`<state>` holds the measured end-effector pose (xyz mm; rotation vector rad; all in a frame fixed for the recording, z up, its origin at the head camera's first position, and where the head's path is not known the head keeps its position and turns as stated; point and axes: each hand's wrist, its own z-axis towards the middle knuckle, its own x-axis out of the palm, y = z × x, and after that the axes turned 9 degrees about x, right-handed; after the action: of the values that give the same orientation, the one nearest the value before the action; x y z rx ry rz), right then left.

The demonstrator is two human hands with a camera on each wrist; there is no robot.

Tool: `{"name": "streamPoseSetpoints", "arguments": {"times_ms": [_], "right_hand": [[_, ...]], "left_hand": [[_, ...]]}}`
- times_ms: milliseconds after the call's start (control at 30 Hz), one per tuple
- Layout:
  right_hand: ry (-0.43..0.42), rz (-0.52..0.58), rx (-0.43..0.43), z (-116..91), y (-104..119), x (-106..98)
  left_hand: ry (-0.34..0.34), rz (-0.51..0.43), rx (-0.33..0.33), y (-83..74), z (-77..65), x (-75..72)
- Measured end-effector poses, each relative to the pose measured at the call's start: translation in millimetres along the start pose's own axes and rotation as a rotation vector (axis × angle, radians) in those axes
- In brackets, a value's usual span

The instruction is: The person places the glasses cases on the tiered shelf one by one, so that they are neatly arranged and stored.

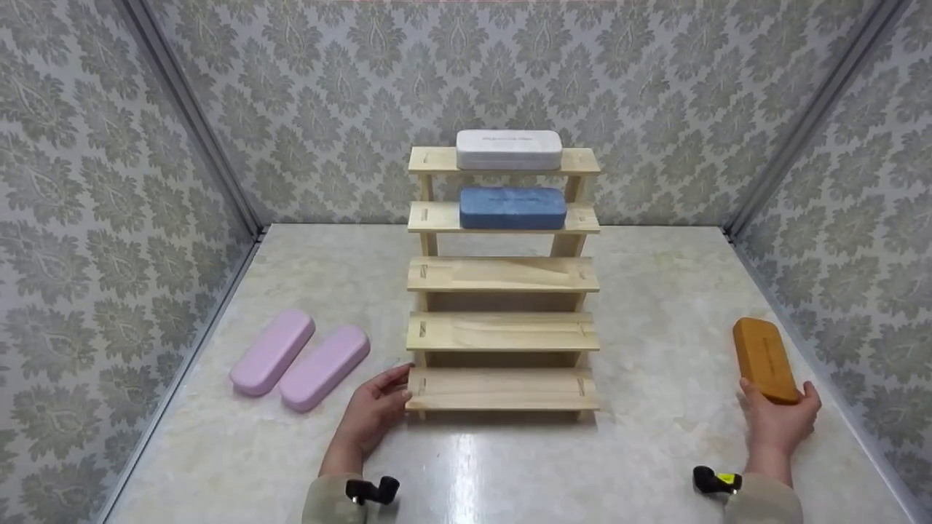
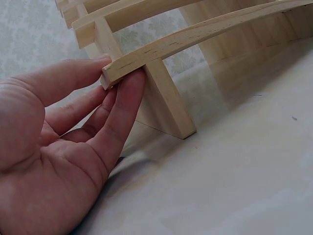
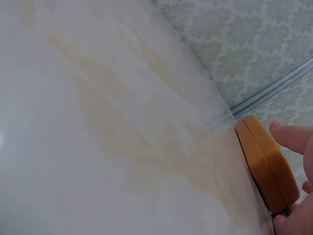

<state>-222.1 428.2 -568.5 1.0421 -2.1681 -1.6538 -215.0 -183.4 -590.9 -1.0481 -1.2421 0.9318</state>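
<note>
Orange case (image 1: 764,353), one: near the right edge of the table (image 1: 655,306), its long sides slanting slightly. Near end lies between the spread thumb and fingers of the right hand (image 1: 783,426), at either side of it; far end beyond the fingertips. Whether these digits clamp it, cannot tell.

Rack (image 1: 502,275), one, wooden, five shelves: stands mid-table. Left hand (image 1: 373,411) clamped on the left end of its bottom shelf (image 1: 502,389), thumb above, fingers (image 2: 124,105) beneath.

White case (image 1: 510,149), one: on the rack's top shelf, about midway between its ends.

Blue case (image 1: 512,207), one: on the second shelf, directly below the white.

Pink cases (image 1: 325,369), two: side by side, slanted, toward the table's left edge.
</note>
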Motion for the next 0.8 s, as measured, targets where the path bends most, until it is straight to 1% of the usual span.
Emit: {"name": "streamPoseSetpoints", "arguments": {"times_ms": [200, 367, 433, 667, 800], "right_hand": [[-0.049, -0.05, 0.003, 3.3, -2.8, 3.2], [-0.094, -0.123, -0.036, 4.6, -3.9, 3.9], [-0.112, -0.147, -0.054, 5.0, -4.7, 4.9], [-0.155, -0.175, -0.099, 6.7, -5.6, 6.5], [-0.155, -0.173, -0.08, 6.8, -5.0, 7.3]], "left_hand": [[-0.009, 0.027, -0.003, -1.1, 0.3, 0.2], [0.002, 0.038, 0.01, -1.4, 0.4, -0.4], [-0.004, 0.041, 0.011, -2.1, 0.5, -0.1], [-0.029, 0.018, -0.008, -1.8, 0.8, 2.0], [-0.023, 0.027, 0.001, -1.7, 0.1, 2.4]]}}
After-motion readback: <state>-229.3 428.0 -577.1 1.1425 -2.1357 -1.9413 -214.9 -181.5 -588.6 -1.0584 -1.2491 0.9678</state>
